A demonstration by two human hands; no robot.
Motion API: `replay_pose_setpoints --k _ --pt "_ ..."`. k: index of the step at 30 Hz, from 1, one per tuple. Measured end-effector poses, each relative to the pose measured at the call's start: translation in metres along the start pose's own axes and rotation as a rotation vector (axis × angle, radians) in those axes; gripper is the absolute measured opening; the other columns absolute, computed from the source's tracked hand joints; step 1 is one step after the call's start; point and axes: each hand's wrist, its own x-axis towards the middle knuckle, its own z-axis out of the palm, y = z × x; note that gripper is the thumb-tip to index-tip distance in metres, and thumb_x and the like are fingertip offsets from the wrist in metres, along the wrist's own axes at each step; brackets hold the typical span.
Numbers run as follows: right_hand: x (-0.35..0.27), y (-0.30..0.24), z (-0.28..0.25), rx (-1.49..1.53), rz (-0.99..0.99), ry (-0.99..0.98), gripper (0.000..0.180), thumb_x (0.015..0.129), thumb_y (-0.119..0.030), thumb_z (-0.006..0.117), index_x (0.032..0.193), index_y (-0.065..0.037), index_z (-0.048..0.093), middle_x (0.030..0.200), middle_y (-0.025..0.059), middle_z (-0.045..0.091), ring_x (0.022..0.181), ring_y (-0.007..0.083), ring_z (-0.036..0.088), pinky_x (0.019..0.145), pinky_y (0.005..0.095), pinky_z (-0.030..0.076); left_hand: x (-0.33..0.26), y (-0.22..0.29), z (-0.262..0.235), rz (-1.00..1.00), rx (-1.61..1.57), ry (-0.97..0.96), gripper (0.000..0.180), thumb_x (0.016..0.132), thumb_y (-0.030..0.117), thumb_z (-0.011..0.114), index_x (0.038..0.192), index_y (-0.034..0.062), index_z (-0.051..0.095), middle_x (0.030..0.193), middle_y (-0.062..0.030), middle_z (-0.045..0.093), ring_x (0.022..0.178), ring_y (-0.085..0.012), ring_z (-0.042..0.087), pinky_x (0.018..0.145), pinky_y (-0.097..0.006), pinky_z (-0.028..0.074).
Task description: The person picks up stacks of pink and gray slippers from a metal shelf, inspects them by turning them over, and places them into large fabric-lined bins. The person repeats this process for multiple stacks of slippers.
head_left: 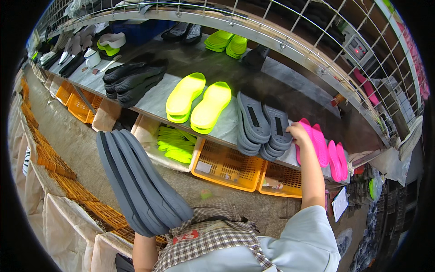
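Note:
A stack of several grey shoe soles (140,177) leans upright on my left forearm (144,249). My left hand is hidden behind the stack it supports. To the right, my right hand (297,131) reaches the bench, fingers bent at the edge of the right one of two grey sole piles (277,131). Its fingertips are partly hidden. The other grey pile (252,120) stands just left of it; the top soles bear a dark strip. Pink soles (313,143) lie right beside my right hand. A pair of neon yellow soles (210,106) sits further left.
Black soles (131,81) are piled on the grey bench (152,106), with green soles (226,44) behind. Below stand orange crates (229,165) and a lined bin of green pieces (176,144). Wire mesh (290,22) runs above the bench. Lined crates (72,217) line the left.

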Motion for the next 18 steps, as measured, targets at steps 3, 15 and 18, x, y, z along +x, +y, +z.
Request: replay_pose_setpoints --k 3,15,18 --pt "-0.018 -0.003 -0.024 0.256 -0.138 0.099 0.04 0.072 -0.005 0.058 0.111 0.004 0.061 0.092 0.0111 0.063 0.082 0.0199 0.058 0.072 0.0322 0.047 0.004 0.002 0.003 -0.006 0.003 0.009 0.055 0.096 0.032 0.044 0.135 -0.0057 0.041 0.132 -0.0202 0.05 0.119 -0.0301 0.053 0.102 -0.042 0.043" --pt "-0.252 -0.07 0.183 0.134 -0.958 -0.471 0.048 0.077 -0.002 0.056 0.124 0.006 0.05 0.107 0.0167 0.057 0.099 0.0257 0.058 0.085 0.0328 0.048 0.009 -0.013 0.012 -0.011 -0.048 -0.006 0.055 0.096 0.032 0.043 0.135 -0.0057 0.04 0.133 -0.0204 0.049 0.12 -0.0302 0.052 0.103 -0.042 0.042" --pt "-0.279 -0.067 0.232 0.096 -1.106 -0.605 0.04 0.089 -0.018 0.062 0.121 0.003 0.054 0.098 0.0169 0.055 0.092 0.0279 0.056 0.081 0.0355 0.046 0.005 -0.02 0.004 -0.009 -0.08 0.018 0.055 0.096 0.032 0.043 0.135 -0.0058 0.04 0.133 -0.0204 0.049 0.12 -0.0303 0.052 0.103 -0.042 0.042"
